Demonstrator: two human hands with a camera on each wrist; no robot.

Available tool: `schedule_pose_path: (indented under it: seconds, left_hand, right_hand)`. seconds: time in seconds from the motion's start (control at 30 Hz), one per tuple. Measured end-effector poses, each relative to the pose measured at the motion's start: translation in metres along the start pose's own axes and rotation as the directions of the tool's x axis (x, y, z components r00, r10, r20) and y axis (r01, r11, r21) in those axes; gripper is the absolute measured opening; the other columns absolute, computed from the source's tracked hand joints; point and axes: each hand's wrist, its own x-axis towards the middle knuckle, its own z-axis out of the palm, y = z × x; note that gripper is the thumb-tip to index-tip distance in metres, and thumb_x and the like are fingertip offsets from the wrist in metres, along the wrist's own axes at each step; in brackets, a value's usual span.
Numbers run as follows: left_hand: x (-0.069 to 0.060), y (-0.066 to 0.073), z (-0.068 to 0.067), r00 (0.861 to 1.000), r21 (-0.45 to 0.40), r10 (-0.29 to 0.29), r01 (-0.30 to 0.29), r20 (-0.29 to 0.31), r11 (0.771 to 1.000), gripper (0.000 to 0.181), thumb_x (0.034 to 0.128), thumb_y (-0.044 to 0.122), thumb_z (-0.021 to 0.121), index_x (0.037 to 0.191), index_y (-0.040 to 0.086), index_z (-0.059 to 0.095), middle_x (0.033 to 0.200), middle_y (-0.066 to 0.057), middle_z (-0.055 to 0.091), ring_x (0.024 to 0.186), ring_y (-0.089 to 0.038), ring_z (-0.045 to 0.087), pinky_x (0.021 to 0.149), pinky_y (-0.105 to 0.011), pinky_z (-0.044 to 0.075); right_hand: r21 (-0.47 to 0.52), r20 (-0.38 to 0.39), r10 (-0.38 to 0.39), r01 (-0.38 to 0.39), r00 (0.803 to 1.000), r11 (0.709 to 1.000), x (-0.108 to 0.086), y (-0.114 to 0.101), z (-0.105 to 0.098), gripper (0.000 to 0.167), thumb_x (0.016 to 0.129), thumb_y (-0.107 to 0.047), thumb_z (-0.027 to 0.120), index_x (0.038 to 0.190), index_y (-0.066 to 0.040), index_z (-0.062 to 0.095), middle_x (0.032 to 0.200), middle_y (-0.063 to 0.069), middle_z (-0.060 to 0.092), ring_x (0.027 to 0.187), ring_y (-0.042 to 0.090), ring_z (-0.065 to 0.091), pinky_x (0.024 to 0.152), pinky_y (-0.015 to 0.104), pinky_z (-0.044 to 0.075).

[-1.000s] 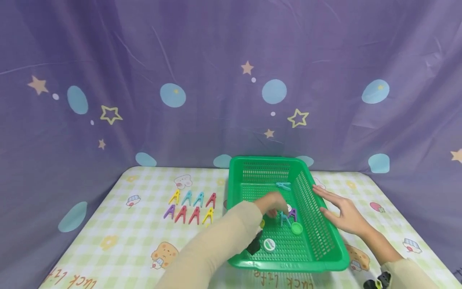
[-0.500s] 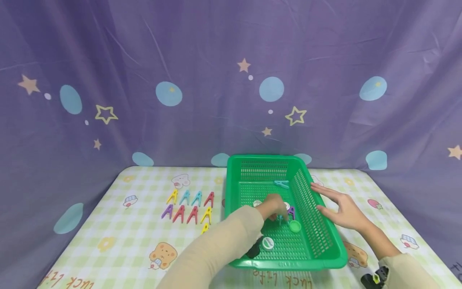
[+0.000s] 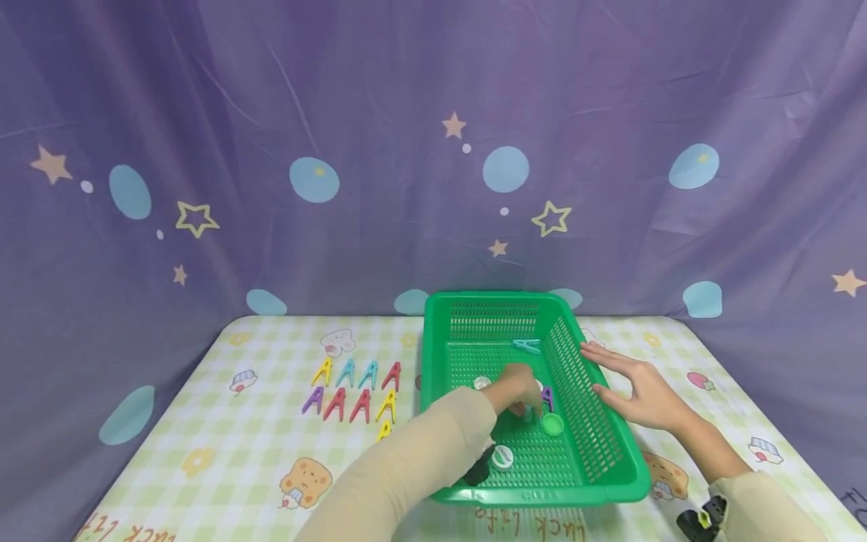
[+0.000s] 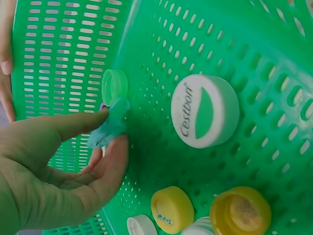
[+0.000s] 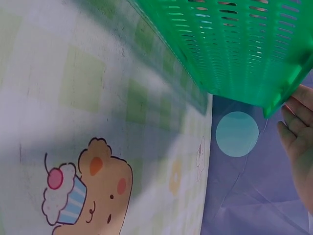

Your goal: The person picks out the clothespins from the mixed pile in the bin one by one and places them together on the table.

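My left hand [image 3: 518, 388] reaches down into a green plastic basket [image 3: 542, 495]. In the left wrist view its thumb and fingers pinch a light-blue clothespin [image 4: 116, 117], which the hand mostly covers in the head view. Beside the fingers lie a purple clothespin [image 3: 548, 397] and a bright green bottle cap [image 3: 552, 424]. A white bottle cap [image 4: 200, 112] with a green leaf print sits nearer the basket's front. My right hand [image 3: 640, 388] rests on the right rim with its fingers extended, and the right wrist view shows its fingertips [image 5: 288, 115] at that edge.
Another blue clothespin [image 3: 526, 345] lies at the back of the basket. Yellow caps [image 4: 172, 209] and white caps are on its floor. Left of the basket, yellow, blue, red and purple clothespins [image 3: 360, 405] stand in rows on the checked tablecloth [image 3: 203, 429]. A purple curtain [image 3: 379, 248] hangs behind.
My left hand has shifted slightly right and down over the blue clothespin and now pinches it. The head view has moved a little. My right hand stays on the rim.
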Motion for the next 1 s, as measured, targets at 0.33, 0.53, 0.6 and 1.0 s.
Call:
schedule_pose_path:
  seconds: [0.33,0.53,0.6,1.0]
  left_hand:
    - [-0.007,0.005,-0.027,0.994,-0.093,0.097,-0.092,0.049,0.991,0.027,0.0704,0.007,0.084,0.085,-0.003,0.063,0.07,-0.012,0.071,0.062,-0.019,0.071,0.06,-0.023,0.06]
    - [-0.022,0.002,-0.058,0.987,-0.184,0.137,-0.121,0.077,0.975,0.055,0.0745,0.01,0.082,0.119,-0.006,0.053,0.089,-0.013,0.063,0.067,-0.018,0.069,0.067,-0.024,0.061]
    - [-0.027,-0.002,-0.068,0.986,-0.21,0.149,-0.13,0.08,0.969,0.043,0.0755,0.011,0.082,0.108,-0.006,0.059,0.084,-0.009,0.062,0.067,-0.017,0.068,0.068,-0.025,0.061]
    - [-0.046,-0.046,-0.119,0.962,-0.407,0.245,-0.176,0.124,0.897,0.035,0.0837,0.015,0.074,0.113,0.0,0.066,0.103,-0.009,0.068,0.098,-0.024,0.068,0.08,-0.029,0.06]
  right_hand:
    - [-0.059,0.026,0.004,-0.002,1.0,0.998,0.004,-0.001,-0.005,0.055,0.081,-0.013,0.071,0.134,-0.008,0.056,0.138,0.017,0.057,0.138,-0.001,0.037,0.104,-0.004,0.017]
    - [-0.094,0.039,0.005,-0.002,0.999,0.996,0.003,-0.003,-0.006,0.055,0.082,-0.014,0.071,0.135,-0.008,0.055,0.137,0.016,0.057,0.136,-0.003,0.037,0.103,-0.004,0.017]
    - [-0.1,0.044,0.007,-0.002,0.999,0.995,0.003,-0.003,-0.006,0.055,0.083,-0.015,0.071,0.135,-0.008,0.055,0.137,0.016,0.057,0.135,-0.004,0.035,0.103,-0.004,0.016]
    - [-0.108,0.039,-0.016,0.02,0.999,0.994,0.002,-0.002,-0.004,0.055,0.081,-0.013,0.072,0.133,-0.007,0.057,0.136,0.014,0.059,0.135,-0.004,0.036,0.104,-0.004,0.016]
